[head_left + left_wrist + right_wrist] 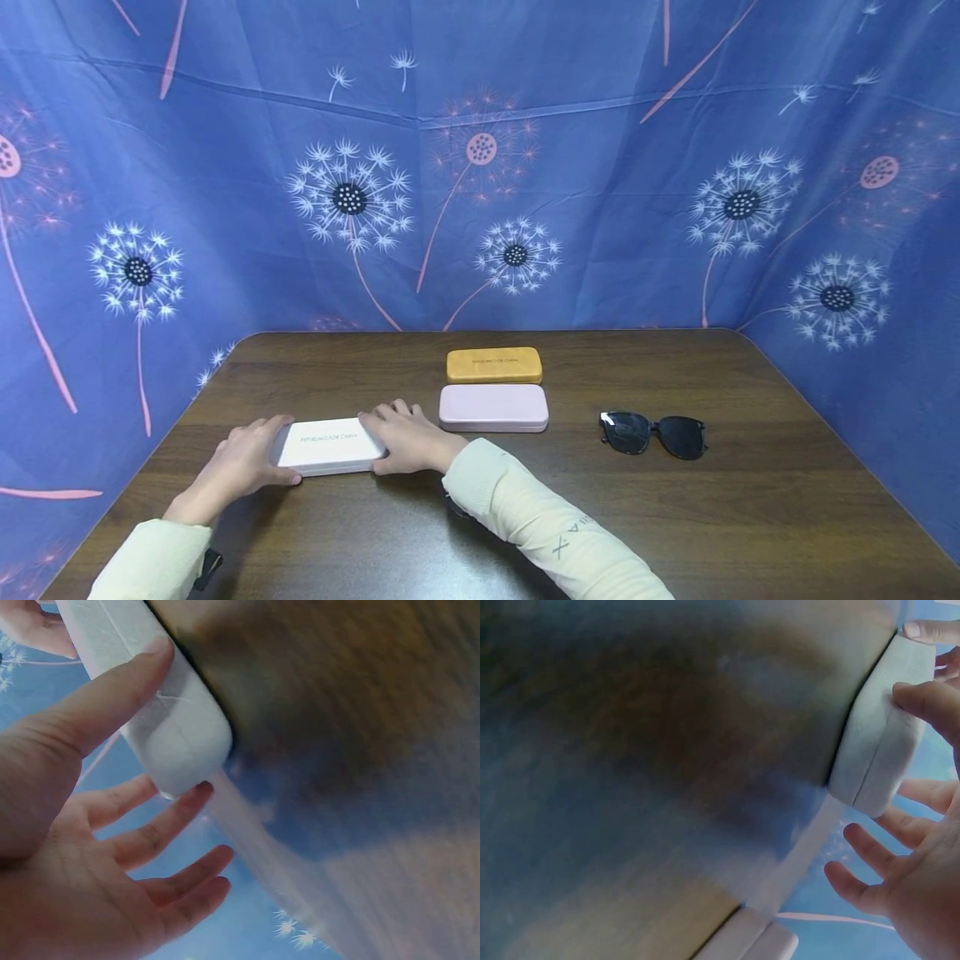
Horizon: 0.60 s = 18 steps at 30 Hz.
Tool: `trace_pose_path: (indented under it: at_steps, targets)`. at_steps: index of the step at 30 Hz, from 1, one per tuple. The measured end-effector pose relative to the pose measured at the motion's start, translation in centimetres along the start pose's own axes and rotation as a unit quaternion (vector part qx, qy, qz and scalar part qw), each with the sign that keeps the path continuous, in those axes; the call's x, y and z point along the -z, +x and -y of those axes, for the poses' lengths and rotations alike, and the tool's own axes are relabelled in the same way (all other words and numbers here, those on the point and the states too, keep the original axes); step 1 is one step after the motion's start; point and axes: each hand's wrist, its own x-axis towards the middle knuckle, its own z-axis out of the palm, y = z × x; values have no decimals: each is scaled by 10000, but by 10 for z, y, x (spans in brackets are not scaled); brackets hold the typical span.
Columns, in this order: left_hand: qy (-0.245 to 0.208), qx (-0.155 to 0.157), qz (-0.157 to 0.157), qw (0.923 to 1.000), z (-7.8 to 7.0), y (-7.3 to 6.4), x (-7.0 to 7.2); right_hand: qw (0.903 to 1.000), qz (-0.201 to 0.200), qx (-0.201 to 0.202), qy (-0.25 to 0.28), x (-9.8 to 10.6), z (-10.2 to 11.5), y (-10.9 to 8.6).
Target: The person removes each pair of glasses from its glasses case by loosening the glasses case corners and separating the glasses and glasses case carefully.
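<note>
A white glasses case (330,446) with lettering on its lid lies closed on the table, between both hands. My left hand (243,462) holds its left end, thumb along the near side. In the left wrist view that thumb (127,690) presses the case's side (184,739), with the fingers around the end. At the other end my right hand (412,437) grips it, thumb on the near side and fingers toward the far side. The right wrist view shows the right thumb (922,701) against the case's side seam (877,742).
Just right of the right hand lies a pale pink glasses case (493,408), with a yellow glasses case (493,366) behind it. Black sunglasses (654,434) rest farther right on the brown wooden table (750,517). A blue dandelion-print cloth (600,167) hangs behind the table.
</note>
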Motion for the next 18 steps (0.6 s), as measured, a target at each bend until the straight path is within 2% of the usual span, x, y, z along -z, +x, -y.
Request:
trace_pose_path:
  at_steps: [3,6,12,18]
  targets:
    - [-25,58,77,10000,-4,-1,2,10000,-26,51,-19,4,-2,-3]
    - [-65,27,25,10000,-11,-1,4,9999,-86,70,-22,10,-5,-8]
    - [-64,-173,-269,9995,-31,1,8,9995,-298,69,44,23,-18,-22]
    - [-98,-504,-508,9974,-55,8,8,9987,-503,-39,105,30,-41,-41]
